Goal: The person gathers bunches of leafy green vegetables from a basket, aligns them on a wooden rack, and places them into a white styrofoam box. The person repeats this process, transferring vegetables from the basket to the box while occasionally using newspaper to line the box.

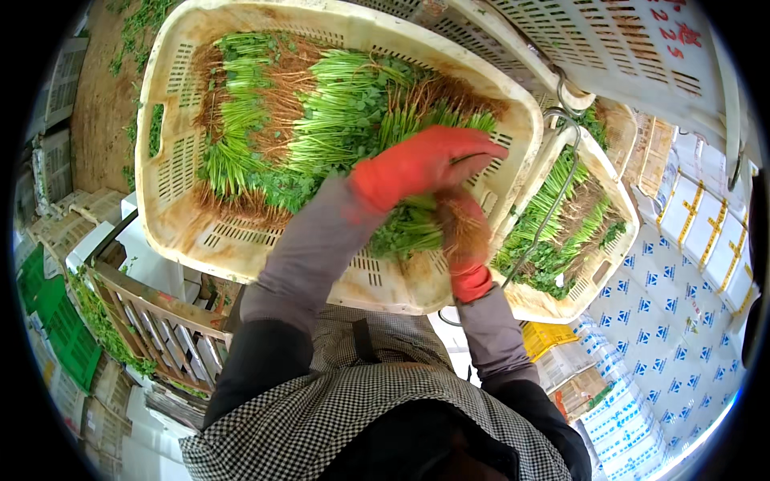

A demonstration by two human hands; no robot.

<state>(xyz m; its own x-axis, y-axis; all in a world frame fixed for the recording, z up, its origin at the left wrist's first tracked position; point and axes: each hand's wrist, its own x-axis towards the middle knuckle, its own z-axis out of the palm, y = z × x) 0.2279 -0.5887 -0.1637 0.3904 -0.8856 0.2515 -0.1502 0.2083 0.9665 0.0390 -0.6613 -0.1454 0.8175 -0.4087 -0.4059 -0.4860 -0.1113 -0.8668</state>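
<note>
A large cream plastic basket (160, 200) holds rows of leafy green stems with brown roots (329, 104). Over its right part reaches my left hand (429, 164) in a red rubber glove, fingers stretched toward the right and slightly bent, a little blurred. Just below it, by the near right side of the basket, my right hand (469, 268), also red-gloved, is closed on a bunch of rooted greens (413, 228). The bunch's leaves point left and its roots lie across the glove. My left wrist partly hides the stems beneath.
A second cream basket (622, 240) with more greens stands to the right, a metal hook (553, 216) hanging across it. A white slotted crate (601, 40) rises at the upper right. Wrapped white boxes (706, 232) lie farther right; a wooden slatted frame (160, 321) stands left.
</note>
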